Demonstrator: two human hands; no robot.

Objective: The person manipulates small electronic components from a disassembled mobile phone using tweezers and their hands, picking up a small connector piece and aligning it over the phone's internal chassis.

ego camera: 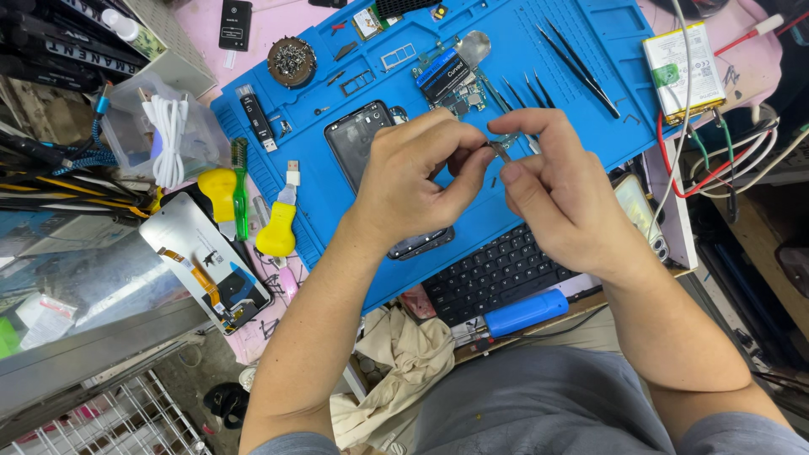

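Both my hands meet above a blue work mat point(573, 76). My left hand point(413, 181) and my right hand point(556, 190) pinch a small thin metal part point(499, 151) between their fingertips. Under my left hand lies an opened phone frame point(358, 135), partly hidden. Just beyond the fingers sits a phone circuit board point(451, 80) with a blue label.
Several black tweezers point(581, 63) lie on the mat's far right beside a phone battery point(684, 72). A black keyboard point(493, 278) and a blue-handled tool point(527, 313) lie near me. A detached phone screen point(206, 261), yellow-handled tools point(276, 232) and cables are at the left.
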